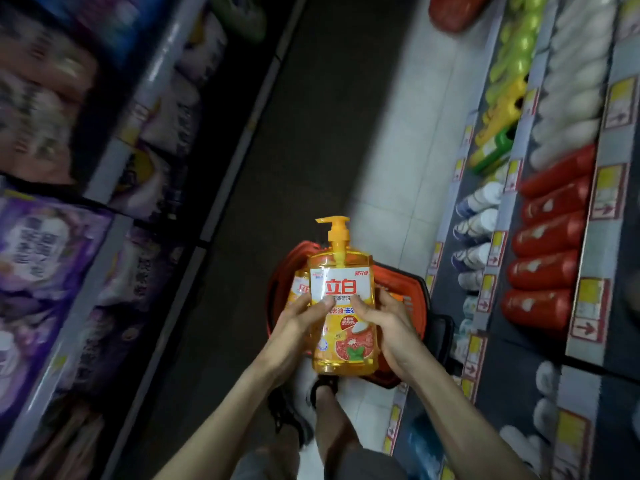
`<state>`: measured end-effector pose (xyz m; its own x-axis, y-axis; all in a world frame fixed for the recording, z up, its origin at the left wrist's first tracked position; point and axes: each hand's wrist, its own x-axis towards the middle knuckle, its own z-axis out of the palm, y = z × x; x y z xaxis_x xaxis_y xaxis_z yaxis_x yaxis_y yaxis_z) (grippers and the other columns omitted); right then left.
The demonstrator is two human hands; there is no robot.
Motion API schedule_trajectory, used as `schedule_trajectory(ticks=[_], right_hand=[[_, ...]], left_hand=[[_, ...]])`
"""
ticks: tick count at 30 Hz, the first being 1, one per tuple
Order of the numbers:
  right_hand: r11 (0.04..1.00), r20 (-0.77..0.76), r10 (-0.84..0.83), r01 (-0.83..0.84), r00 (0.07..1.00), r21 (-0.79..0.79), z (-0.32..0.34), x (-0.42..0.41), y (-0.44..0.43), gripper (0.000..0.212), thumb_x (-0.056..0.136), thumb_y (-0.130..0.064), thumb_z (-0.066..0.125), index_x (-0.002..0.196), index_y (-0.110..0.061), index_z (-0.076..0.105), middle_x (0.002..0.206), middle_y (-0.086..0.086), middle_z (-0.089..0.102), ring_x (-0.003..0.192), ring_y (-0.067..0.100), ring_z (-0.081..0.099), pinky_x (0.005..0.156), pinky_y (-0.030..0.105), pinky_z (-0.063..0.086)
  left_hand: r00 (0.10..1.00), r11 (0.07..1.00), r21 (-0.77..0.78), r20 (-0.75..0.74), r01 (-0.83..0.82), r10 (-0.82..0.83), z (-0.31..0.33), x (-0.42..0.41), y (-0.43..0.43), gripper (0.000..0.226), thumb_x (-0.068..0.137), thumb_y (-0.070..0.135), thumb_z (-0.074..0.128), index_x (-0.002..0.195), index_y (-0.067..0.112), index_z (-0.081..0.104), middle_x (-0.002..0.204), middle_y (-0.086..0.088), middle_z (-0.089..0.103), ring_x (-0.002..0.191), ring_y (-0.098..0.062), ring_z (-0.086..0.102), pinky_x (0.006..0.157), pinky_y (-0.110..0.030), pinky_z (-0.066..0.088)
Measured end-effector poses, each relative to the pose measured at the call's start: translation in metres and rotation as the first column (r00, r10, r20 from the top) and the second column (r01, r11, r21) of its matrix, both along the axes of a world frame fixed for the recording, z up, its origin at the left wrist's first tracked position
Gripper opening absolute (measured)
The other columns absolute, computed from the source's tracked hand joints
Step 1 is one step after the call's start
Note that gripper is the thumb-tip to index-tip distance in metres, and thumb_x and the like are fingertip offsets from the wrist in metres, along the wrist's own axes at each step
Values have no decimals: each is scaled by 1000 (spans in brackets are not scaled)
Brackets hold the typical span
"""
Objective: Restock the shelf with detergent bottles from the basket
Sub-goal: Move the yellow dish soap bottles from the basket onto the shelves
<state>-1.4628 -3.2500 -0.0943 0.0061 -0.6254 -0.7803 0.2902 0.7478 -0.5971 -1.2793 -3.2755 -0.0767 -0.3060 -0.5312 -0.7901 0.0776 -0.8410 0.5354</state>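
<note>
1. While the aisle floor (311,150) is running ahead as an open dark strip, the left shelving (152,81) of purple packs is closing it in on one side. The shelf (446,209), with its price-tag edge, is closing it in on the other.
2. Red bottles (550,237) and white bottles (479,220) are filling the tiers on that right side.
3. The red basket (394,273) is sitting on the floor near the shelf's edge, just ahead of the person's feet (323,389), and is taking up part of the strip.
4. Both forearms are reaching forward and converging. The left hand (294,330) is gripping one side of the detergent bottle (346,336) and the right hand (391,327) is gripping the other, with both thumbs pressing on the front label.
5. The detergent bottle is standing upright between the two hands with its yellow pump on top, and is hanging in front of the basket, apart from the shelf.
6. A second bottle (299,289) is showing in the basket, just left of and behind the held one.
</note>
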Motion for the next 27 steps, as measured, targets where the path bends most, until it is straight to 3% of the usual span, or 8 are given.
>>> schedule_trajectory(ticks=[2,6,11,20,23,27], right_hand=[[998,-5,36,-36,999,-53,34,11,-13,54,81,-34,88,127,-15,70,116,12,79,105,35,77,97,54,59],[979,-34,123,-127,992,-162,102,36,-32,58,79,-34,90,127,-11,67,115,13,79,104,36,78,97,56,59],[930,-84,205,-220,975,-295,184,76,-37,55,81,-32,86,127,-10,64,116,12,79,105,34,77,98,57,59],[787,-181,301,-351,936,-508,308,161,-8,58,82,-41,87,130,-19,62,117,7,79,109,29,77,100,56,58],[707,-229,334,-404,914,-580,343,186,1,57,82,-41,82,131,-21,61,114,0,80,105,20,78,92,41,62],[601,-309,365,-476,878,-643,381,214,11,59,84,-42,79,135,-21,59,120,-3,78,111,16,76,99,42,60]], left_hand=[[997,996,-47,-10,-76,76,30,11,-3,39,100,29,66,135,12,63,126,-16,75,116,-37,73,103,-53,57],[991,975,-173,-26,-136,134,92,38,-5,38,99,30,67,132,11,65,123,-17,75,114,-37,73,84,-39,63],[988,931,-333,-39,-153,149,172,83,6,38,101,32,64,134,15,64,125,-12,76,115,-32,74,94,-42,60],[977,763,-620,-34,-186,210,290,164,51,35,100,28,62,135,20,64,123,-4,77,112,-23,75,86,-32,63],[968,704,-683,-21,-196,249,317,188,63,38,99,32,62,136,23,63,126,-3,76,115,-23,74,99,-45,59],[951,610,-766,-5,-203,310,350,215,82,40,100,36,62,139,27,62,130,0,74,119,-23,72,108,-57,52]])
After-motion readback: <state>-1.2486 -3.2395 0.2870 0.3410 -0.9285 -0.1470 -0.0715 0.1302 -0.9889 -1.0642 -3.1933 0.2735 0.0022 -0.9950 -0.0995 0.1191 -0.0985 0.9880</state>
